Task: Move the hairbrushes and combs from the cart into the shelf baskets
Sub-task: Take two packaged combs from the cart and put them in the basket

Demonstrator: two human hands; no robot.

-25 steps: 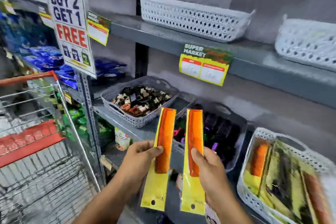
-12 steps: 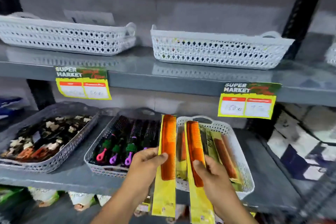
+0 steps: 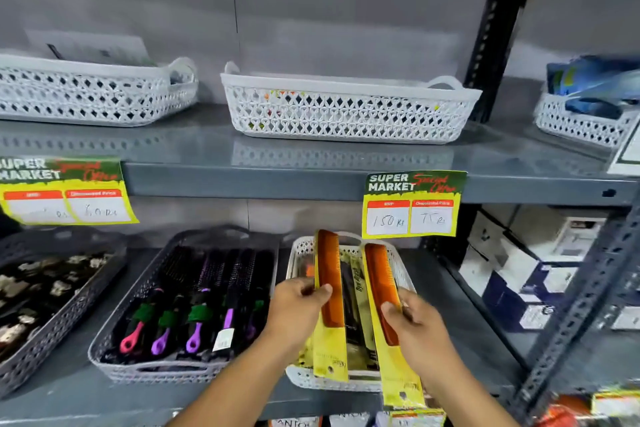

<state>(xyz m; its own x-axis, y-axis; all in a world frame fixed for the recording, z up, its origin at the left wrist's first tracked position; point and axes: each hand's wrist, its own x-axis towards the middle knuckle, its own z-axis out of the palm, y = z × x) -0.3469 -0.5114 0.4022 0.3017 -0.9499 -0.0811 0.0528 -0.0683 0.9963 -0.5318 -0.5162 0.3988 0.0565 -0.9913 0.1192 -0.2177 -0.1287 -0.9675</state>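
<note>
My left hand [image 3: 298,308] grips one orange comb in yellow packaging [image 3: 329,288]. My right hand [image 3: 415,326] grips a second packaged orange comb [image 3: 379,288]. Both combs are held upright over a white lattice basket [image 3: 303,253] on the lower shelf, which holds several packaged combs. To its left a grey basket [image 3: 138,295] holds several hairbrushes [image 3: 204,302] with pink, purple and green handles. The cart is out of view.
The upper shelf carries three white baskets: left [image 3: 97,94], middle [image 3: 346,111], right [image 3: 581,125] with blue packets. A grey basket of hair clips [image 3: 45,291] sits far left. Yellow price tags [image 3: 412,204] hang from the shelf edge [image 3: 242,180]. A dark upright post [image 3: 585,291] stands right.
The view has swung from the cart to face the shelf. Both hands have carried the combs forward and down over the white comb basket.
</note>
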